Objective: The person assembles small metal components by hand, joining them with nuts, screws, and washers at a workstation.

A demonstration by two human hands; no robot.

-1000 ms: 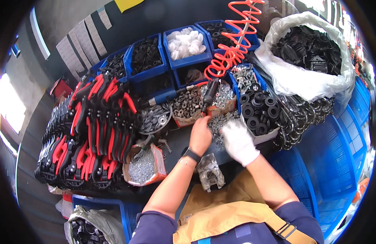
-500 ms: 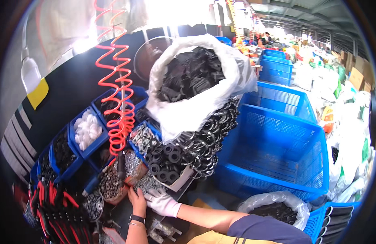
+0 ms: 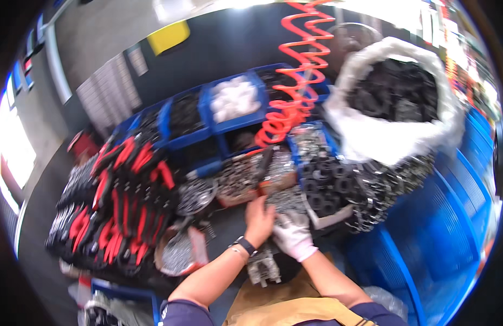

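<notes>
My left hand (image 3: 259, 221), bare with a dark wristband, reaches to the front edge of a box of small metal parts (image 3: 238, 180). Its fingertips are blurred, so I cannot tell whether they hold anything. Close beside it, my right hand (image 3: 294, 234) wears a white glove. Its fingers look stretched and slightly apart, at the near edge of a heap of small metal fasteners (image 3: 287, 200). I make out nothing in the glove. Just beyond the hands a dark, stick-shaped tool (image 3: 265, 163) hangs below a coiled red hose (image 3: 300, 81). Below the hands sits a metal fixture (image 3: 263, 267).
Red-and-black handled parts (image 3: 123, 209) are stacked at left, near a box of screws (image 3: 178, 254). Blue bins (image 3: 216, 126) line the back, one with white pieces (image 3: 234, 99). Black rings (image 3: 322, 187), a white sack (image 3: 371, 141) and blue crates (image 3: 433, 228) stand at right.
The view has swung left, so the bench and hands appear further right and the red-and-black stack shows fully. Both hands stay close together by the metal parts.
</notes>
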